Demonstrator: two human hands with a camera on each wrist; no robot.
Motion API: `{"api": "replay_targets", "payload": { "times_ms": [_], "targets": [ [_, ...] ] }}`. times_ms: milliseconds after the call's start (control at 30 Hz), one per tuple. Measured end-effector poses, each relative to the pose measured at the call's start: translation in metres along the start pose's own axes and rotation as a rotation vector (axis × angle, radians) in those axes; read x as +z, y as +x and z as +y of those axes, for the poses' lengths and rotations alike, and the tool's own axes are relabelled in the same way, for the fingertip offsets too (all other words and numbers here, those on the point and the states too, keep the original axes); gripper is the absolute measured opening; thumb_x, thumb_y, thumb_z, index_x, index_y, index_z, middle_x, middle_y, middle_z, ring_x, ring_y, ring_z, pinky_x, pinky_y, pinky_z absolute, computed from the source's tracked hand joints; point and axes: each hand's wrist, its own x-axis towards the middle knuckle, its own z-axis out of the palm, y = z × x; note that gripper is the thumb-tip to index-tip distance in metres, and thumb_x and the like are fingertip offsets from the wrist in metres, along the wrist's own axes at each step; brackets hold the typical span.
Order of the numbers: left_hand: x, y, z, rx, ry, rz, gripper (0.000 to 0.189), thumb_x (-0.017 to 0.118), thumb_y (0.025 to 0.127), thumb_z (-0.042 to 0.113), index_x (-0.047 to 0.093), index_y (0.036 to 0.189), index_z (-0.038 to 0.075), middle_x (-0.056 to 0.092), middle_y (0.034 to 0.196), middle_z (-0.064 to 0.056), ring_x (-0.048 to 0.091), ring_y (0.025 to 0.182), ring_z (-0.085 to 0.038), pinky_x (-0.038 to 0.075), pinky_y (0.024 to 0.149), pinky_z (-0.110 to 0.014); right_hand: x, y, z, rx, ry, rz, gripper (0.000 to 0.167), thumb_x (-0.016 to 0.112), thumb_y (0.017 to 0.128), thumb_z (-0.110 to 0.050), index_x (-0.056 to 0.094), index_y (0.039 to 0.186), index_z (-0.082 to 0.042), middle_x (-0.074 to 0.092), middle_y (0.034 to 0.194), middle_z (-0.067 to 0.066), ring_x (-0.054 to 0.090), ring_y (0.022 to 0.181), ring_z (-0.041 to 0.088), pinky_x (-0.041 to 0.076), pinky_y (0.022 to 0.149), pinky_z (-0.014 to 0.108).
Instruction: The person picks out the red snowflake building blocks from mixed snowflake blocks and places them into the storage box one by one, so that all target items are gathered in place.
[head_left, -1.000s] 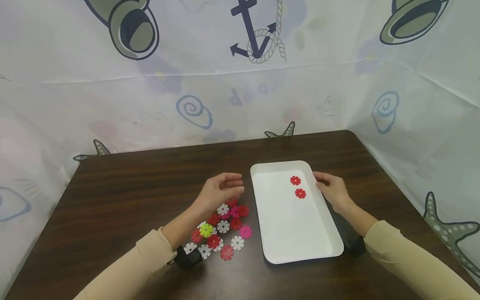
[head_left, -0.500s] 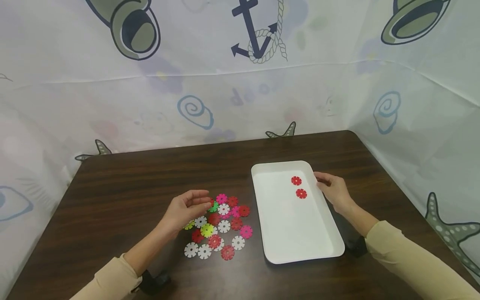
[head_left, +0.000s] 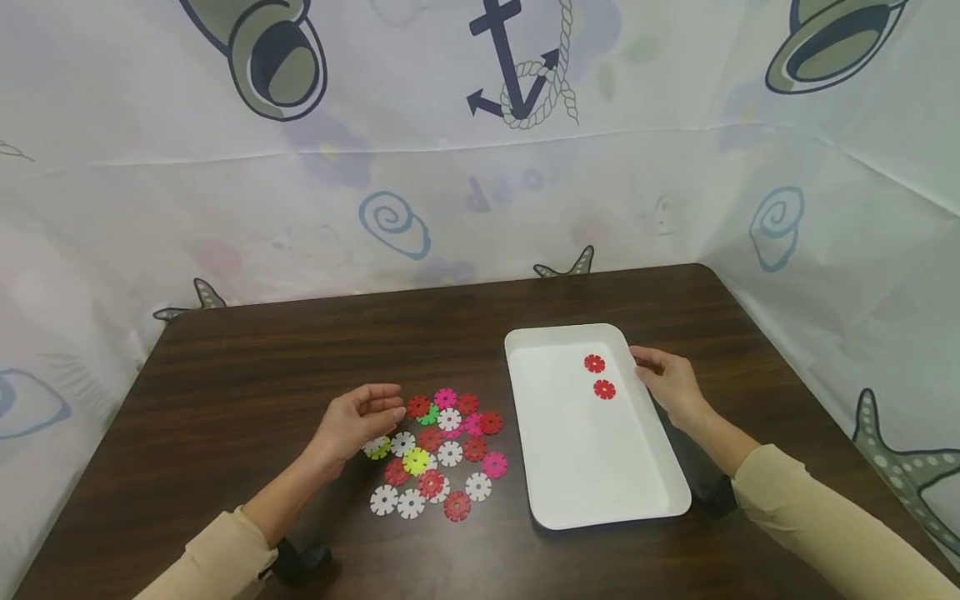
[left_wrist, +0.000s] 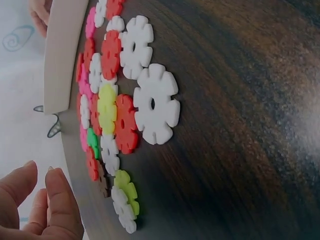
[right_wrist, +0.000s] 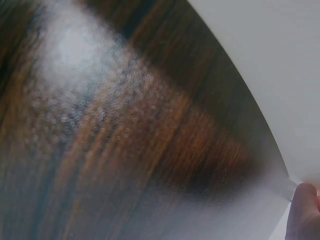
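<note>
My left hand (head_left: 356, 425) hovers at the left edge of a spread of flower-shaped plastic discs, fingers loosely bent and nothing between them. In the left wrist view its thumb and fingertips stand slightly apart, beside a white disc (left_wrist: 121, 207) that overlaps a yellow-green one (left_wrist: 128, 189). The discs are red, white, pink, yellow and green; a yellow one (head_left: 416, 461) lies amid the spread. My right hand (head_left: 671, 383) holds the right rim of a white rectangular tray (head_left: 600, 467) between thumb and fingers. Two red discs, an upper one (head_left: 594, 363) and a lower one (head_left: 604, 389), lie inside the tray.
A dark wood-grain table (head_left: 300, 333) carries everything. Behind it and to the right hangs a pale sheet (head_left: 637, 192) printed with sea motifs. The tray stands close to the right of the disc spread.
My left hand has moved left and down from near the tray to the left side of the disc spread, uncovering more discs. My right hand stays at the tray's rim.
</note>
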Motion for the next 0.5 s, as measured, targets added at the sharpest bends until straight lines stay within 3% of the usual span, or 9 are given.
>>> {"api": "replay_targets", "payload": {
  "times_ms": [267,500],
  "targets": [
    [0.002,0.014,-0.007,-0.021,0.066,0.023,0.046,0.065,0.089,0.014,0.050,0.128,-0.004,0.058,0.121,-0.022,0.063,0.102,-0.022,0.053,0.082,-0.030,0.001,0.000,0.000,0.001,-0.005,0.007,0.041,0.050,0.096,-0.007,0.045,0.135,0.004,0.049,0.133,0.026,0.057,0.110,0.039,0.048,0.088,0.039],
    [0.006,0.029,-0.013,-0.013,0.154,0.042,0.046,0.067,0.087,0.013,0.053,0.127,-0.004,0.059,0.121,-0.024,0.063,0.103,-0.028,0.053,0.083,-0.032,0.001,0.000,0.000,0.012,-0.001,0.008,0.041,0.051,0.096,-0.007,0.045,0.136,0.003,0.048,0.134,0.025,0.056,0.111,0.040,0.048,0.089,0.040]
  ]
}}
